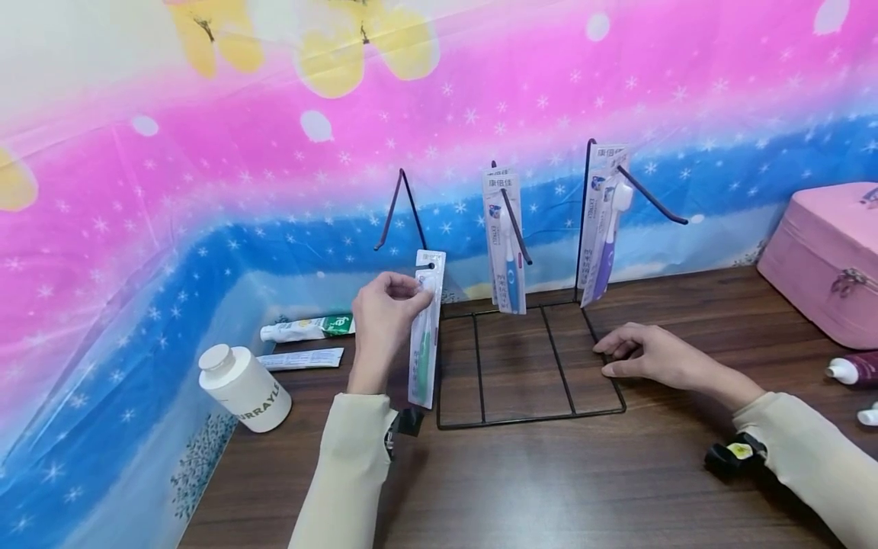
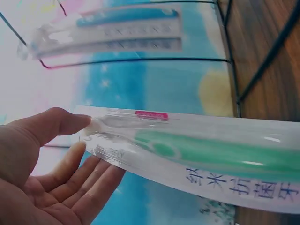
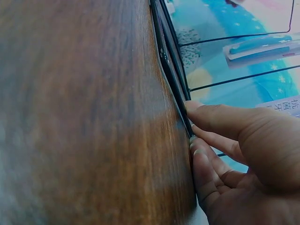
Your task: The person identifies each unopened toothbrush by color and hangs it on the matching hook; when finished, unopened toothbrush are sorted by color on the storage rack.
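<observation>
My left hand (image 1: 387,320) pinches the top part of a packaged green toothbrush (image 1: 422,358) between thumb and fingers. The pack hangs upright below the left hook (image 1: 391,217) of a black wire display rack (image 1: 531,418), its punched hole at the top in sight. Close up in the left wrist view, the thumb presses by the brush head and the green handle (image 2: 211,152) points away from the palm. On the other side my right hand (image 1: 658,354) grips the rack's right base wire; the right wrist view has thumb and fingertips around that wire (image 3: 171,77).
Packaged blue toothbrushes (image 1: 511,282) hang on the middle hook, purple ones (image 1: 604,263) on the right. Left stand a white bottle (image 1: 247,389), a toothpaste tube (image 1: 309,328) and a narrow box (image 1: 302,359). A pink case (image 1: 823,259) and dark red tube (image 1: 857,370) are at right.
</observation>
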`<state>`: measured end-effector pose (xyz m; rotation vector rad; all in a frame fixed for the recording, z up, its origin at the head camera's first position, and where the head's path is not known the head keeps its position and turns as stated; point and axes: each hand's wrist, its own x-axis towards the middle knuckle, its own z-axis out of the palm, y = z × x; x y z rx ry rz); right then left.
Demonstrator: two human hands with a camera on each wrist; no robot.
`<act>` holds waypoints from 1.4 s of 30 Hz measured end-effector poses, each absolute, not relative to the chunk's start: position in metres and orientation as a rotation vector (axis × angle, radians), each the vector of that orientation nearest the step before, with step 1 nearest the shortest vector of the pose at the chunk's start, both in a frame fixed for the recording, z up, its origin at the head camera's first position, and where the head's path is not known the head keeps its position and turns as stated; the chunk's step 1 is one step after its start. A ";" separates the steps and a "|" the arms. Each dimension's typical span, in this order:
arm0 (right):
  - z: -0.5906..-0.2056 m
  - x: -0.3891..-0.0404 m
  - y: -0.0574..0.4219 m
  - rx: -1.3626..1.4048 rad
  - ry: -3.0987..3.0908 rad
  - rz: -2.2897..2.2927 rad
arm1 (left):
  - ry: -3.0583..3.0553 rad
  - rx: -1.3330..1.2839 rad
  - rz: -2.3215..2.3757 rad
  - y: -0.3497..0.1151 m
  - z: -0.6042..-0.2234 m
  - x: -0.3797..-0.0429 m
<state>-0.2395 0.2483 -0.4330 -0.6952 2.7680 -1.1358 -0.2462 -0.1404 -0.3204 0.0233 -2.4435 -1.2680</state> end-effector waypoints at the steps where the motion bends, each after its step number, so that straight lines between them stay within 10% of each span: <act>1: -0.433 -0.240 0.249 -0.694 2.771 -1.130 | -2.429 0.005 -1.278 -0.138 -0.318 -0.244; 42: -0.435 -0.239 0.249 -0.681 2.753 -1.152 | -1.923 -0.352 -1.301 -0.114 -0.245 -0.148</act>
